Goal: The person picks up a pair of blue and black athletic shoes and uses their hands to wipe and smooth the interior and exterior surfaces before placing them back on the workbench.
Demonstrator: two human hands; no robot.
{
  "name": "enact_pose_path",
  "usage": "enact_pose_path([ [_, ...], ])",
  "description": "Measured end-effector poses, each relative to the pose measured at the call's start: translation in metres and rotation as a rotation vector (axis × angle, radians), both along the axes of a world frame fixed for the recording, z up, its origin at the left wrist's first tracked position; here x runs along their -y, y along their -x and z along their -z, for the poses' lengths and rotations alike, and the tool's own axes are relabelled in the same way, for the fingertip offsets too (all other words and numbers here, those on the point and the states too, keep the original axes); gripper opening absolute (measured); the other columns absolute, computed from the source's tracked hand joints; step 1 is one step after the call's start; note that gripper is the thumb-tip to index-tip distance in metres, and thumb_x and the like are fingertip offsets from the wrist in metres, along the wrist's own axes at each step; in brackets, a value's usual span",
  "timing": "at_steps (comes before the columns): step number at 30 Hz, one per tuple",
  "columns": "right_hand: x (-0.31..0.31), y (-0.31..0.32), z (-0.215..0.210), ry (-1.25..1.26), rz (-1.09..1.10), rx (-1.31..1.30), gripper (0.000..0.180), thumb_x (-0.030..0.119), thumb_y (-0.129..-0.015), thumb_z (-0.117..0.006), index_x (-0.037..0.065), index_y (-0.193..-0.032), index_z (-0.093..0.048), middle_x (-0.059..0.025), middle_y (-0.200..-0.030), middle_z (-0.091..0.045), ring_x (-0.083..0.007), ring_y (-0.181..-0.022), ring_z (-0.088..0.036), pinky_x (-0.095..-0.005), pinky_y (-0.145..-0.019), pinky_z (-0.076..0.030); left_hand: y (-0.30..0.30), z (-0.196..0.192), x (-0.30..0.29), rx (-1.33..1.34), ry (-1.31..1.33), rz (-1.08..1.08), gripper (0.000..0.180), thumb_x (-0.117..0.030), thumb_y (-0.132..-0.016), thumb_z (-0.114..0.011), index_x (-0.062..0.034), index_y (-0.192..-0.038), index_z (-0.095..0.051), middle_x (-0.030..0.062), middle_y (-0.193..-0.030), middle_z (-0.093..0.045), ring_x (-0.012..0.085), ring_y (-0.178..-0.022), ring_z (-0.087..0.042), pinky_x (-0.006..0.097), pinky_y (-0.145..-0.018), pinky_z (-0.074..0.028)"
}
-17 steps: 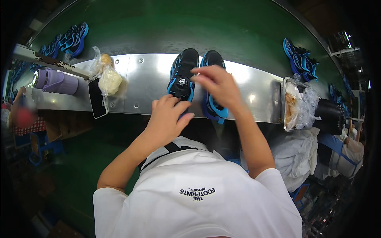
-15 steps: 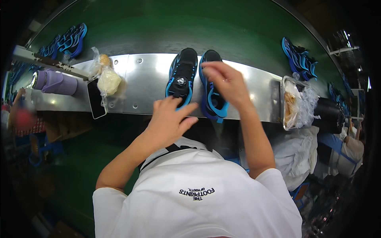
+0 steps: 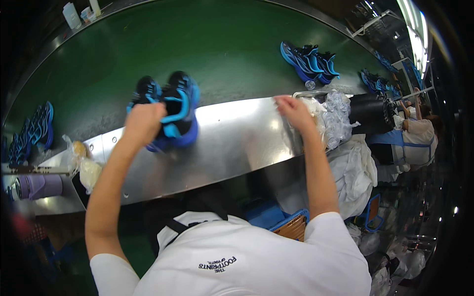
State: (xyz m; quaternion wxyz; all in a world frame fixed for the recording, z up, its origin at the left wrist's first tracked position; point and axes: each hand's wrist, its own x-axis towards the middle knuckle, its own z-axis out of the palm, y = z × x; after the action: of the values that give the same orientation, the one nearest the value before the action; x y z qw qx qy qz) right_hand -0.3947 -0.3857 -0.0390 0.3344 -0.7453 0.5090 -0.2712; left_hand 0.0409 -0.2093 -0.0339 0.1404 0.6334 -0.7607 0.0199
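Observation:
My left hand (image 3: 143, 121) is closed at the heel end of a pair of black and blue sneakers, apparently gripping both by their collars. The left sneaker (image 3: 147, 90) is partly hidden behind the hand. The right sneaker (image 3: 180, 106) shows its blue-edged opening and is slightly blurred. Both are over the boundary of the metal ledge (image 3: 224, 130) and the green belt (image 3: 227, 54). Over the ledge's right part, my right hand (image 3: 295, 112) has its fingers curled together, with nothing visible in them. It is nearest a metal tray (image 3: 299, 93) holding crumpled clear plastic (image 3: 337, 116).
More sneakers stand on the belt at the far right (image 3: 308, 61) and left (image 3: 42, 126). A purple bottle (image 3: 44, 186) and bagged food (image 3: 89, 172) sit on the ledge's left. A black roll (image 3: 373, 113) lies beyond the tray. Another person (image 3: 414, 140) is at the right.
My left hand has taken hold of the sneakers and moved them from the ledge toward the belt. The right hand has left the sneakers and is closer to the tray. The view has turned right.

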Motion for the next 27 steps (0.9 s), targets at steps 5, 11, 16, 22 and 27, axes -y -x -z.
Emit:
enact_pose_path([
  [5,0.132,0.066,-0.032,0.14,0.216,-0.369,0.065,0.053,-0.074,-0.073,0.008,-0.12,-0.064,-0.0152,-0.099,-0.068,-0.0237,-0.093,-0.064,-0.0332,-0.083,-0.049,-0.132,0.029,0.032,0.297,0.092,-0.142,0.017,-0.011,-0.091,-0.044,-0.0008,-0.096,-0.057,0.0178,-0.086,-0.062,0.0375,-0.079,-0.059,0.045,-0.07,-0.048],
  [11,0.22,0.096,0.008,0.146,0.369,-0.836,0.075,0.066,-0.069,-0.069,0.02,-0.127,-0.061,-0.0286,-0.131,-0.051,-0.0396,-0.126,-0.045,-0.0423,-0.103,-0.039,-0.103,0.037,0.044,0.287,0.472,-0.49,0.023,-0.026,-0.088,-0.055,-0.0058,-0.094,-0.065,0.0219,-0.106,-0.06,0.0387,-0.1,-0.055,0.051,-0.088,-0.042],
  [16,0.275,0.144,0.02,0.245,0.183,-0.946,0.051,0.06,-0.077,-0.063,0.016,-0.101,-0.072,-0.0156,-0.1,-0.069,-0.0305,-0.106,-0.06,-0.0396,-0.096,-0.042,0.119,0.057,0.034,-0.583,0.157,0.083,0.02,-0.015,-0.077,-0.062,-0.0059,-0.095,-0.061,0.0197,-0.121,-0.054,0.0377,-0.116,-0.047,0.05,-0.099,-0.036],
  [22,0.363,0.23,0.105,0.264,0.108,-1.317,0.042,0.046,-0.079,-0.061,0.01,-0.099,-0.068,-0.0143,-0.105,-0.068,-0.0379,-0.104,-0.059,-0.0442,-0.097,-0.042,0.202,0.109,0.025,-0.514,-0.085,0.308,0.043,-0.022,-0.073,-0.066,-0.0069,-0.113,-0.059,0.0181,-0.14,-0.044,0.035,-0.132,-0.036,0.05,-0.109,-0.026],
  [27,0.42,0.304,0.099,0.25,0.22,-1.373,0.028,0.024,-0.086,-0.049,0.001,-0.093,-0.064,-0.0253,-0.1,-0.065,-0.0461,-0.095,-0.059,-0.0518,-0.09,-0.044,0.2,0.112,0.038,-0.514,-0.093,0.35,0.053,-0.024,-0.075,-0.063,-0.0061,-0.124,-0.053,0.0185,-0.14,-0.042,0.0344,-0.134,-0.035,0.05,-0.11,-0.025],
])
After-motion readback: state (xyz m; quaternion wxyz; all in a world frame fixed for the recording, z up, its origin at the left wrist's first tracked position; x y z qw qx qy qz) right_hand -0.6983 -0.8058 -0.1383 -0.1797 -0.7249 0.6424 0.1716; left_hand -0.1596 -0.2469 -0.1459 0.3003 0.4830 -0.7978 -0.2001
